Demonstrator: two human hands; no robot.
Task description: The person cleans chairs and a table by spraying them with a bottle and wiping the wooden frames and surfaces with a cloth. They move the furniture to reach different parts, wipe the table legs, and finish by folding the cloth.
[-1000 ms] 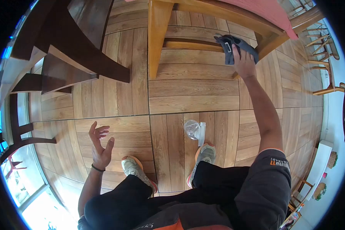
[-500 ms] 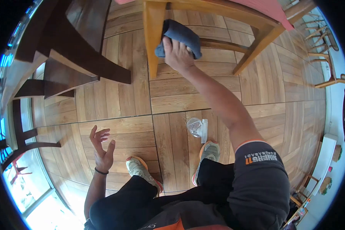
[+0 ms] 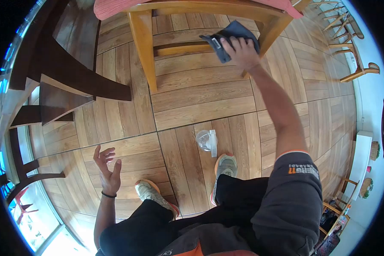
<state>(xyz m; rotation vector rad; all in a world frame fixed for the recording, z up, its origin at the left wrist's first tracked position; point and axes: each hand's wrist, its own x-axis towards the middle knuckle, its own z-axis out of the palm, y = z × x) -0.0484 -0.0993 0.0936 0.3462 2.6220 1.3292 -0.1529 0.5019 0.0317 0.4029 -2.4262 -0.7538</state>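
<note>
Okay, R hand (image 3: 244, 54) clasps the cloth (image 3: 235, 31) at the chair crossbar (image 3: 181, 49), near the leg (image 3: 272, 36), prob. mid-wipe; next stroke calls for snug contact (L hand (image 3: 108, 170) hangs free, loosely spread).

In my right hand (image 3: 243, 52): cloth (image 3: 238, 30), blue-grey; label (image 3: 216, 43), white. Beyond it: chair (image 3: 141, 47), honey-brown; cushion (image 3: 117, 7), coral pink. Beneath: floor (image 3: 205, 102), brown, wood-grained, parquet-patterned.

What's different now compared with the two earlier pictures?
The right hand carried the blue-gray cloth from the right-hand chair leg leftward to the left-hand chair leg, then back rightward. The camera view shifted slightly. Nothing was newly grasped or released; the left hand stays empty, and the clear plastic container remains on the floor.
</note>
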